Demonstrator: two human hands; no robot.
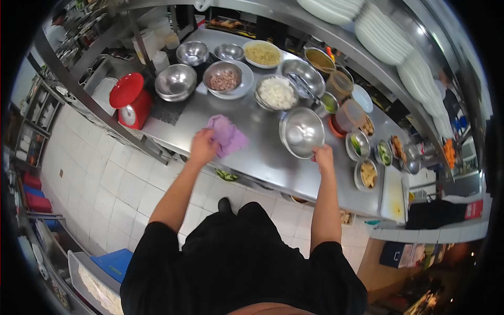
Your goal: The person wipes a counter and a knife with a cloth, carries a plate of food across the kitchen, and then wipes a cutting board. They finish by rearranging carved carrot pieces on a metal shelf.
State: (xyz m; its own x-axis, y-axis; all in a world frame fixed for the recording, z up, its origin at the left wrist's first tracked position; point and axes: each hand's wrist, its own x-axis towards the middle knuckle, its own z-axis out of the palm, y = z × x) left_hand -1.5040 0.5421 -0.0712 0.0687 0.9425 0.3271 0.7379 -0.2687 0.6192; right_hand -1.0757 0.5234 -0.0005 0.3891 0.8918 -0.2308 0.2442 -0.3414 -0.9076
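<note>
My left hand (pixel 204 147) is closed on the edge of a purple cloth (pixel 229 134), which lies crumpled on the steel counter (pixel 257 167). The fingers of my right hand (pixel 323 156) grip the rim of a shiny metal bowl (pixel 303 132), tilted toward me with nothing visible inside. Behind that bowl sits another bowl of white shredded food (pixel 276 93). Farther left, a metal bowl of small pinkish-brown pieces (pixel 223 80) rests on a white plate (pixel 248 79).
A red scale (pixel 128 101) and nested metal bowls (pixel 176 82) stand at the left. Along the right are a clear container (pixel 350 115), small bowls of food (pixel 367 174) and a cutting board (pixel 394 194). Overhead, a shelf holds stacked white plates (pixel 383 34).
</note>
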